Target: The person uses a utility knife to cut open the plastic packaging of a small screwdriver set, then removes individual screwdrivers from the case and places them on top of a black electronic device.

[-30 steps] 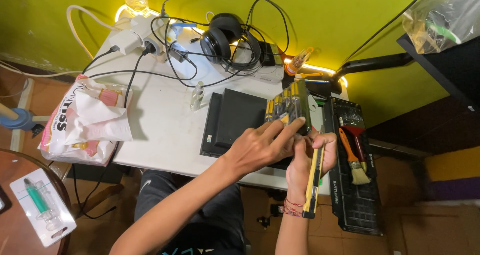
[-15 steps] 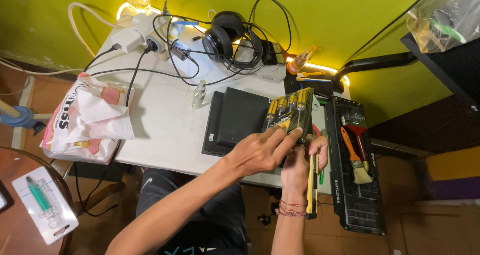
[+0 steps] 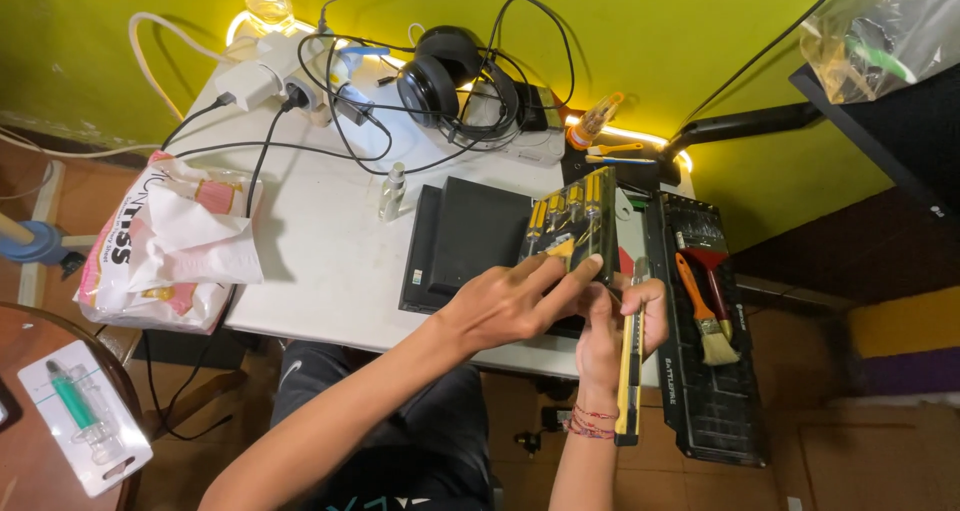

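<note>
Head view, yellow-and-black screwdriver set pack [image 3: 570,226], tilted upright, gripped by both hands [image 3: 560,306].

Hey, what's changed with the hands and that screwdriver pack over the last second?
The screwdriver pack has tipped up a little, away from the person, its yellow handles now showing in a row. The left hand has slid its fingertips up along the pack's lower edge. The right hand holds the yellow knife as before. Headphones, brush and bag stayed put.

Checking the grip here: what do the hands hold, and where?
Both hands, left and right, grip the green pack of yellow-handled screwdrivers by its lower edge; the right also holds a yellow utility knife near its top.
</note>
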